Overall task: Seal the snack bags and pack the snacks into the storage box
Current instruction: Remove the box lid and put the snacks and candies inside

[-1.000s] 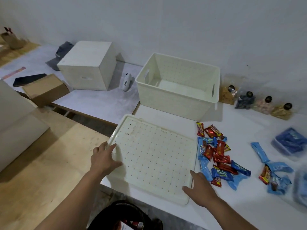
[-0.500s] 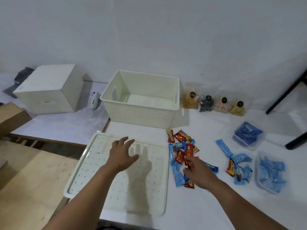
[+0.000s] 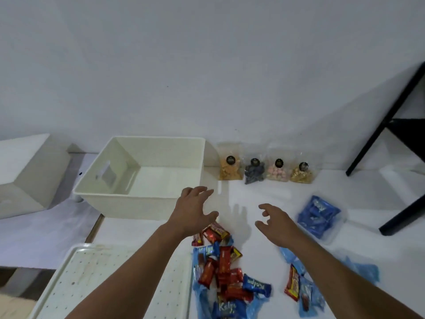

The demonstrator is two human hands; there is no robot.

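Both hands are now stretching forward past the candy pile, where half a second ago the left hand (image 3: 192,211) was hovering over the lid and the right hand (image 3: 274,223) was down on the candies. Left one is floating with fingers spread, holding nothing, just in front of the storage box (image 3: 128,203); right one is hanging over bare bench (image 3: 241,199) with fingers loosely curled, also holding nothing. That box is sitting open with its lid (image 3: 96,282) lying flat at the near left. Four clear snack bags (image 3: 265,171) are standing in a row against the wall, right of the box, each with a dark round sticker. Red and blue wrapped candies (image 3: 224,275) are lying in a heap beside the lid, a smaller bunch (image 3: 299,286) is sitting further right, and a clear tub of blue packets (image 3: 319,215) is sitting beyond the right hand.
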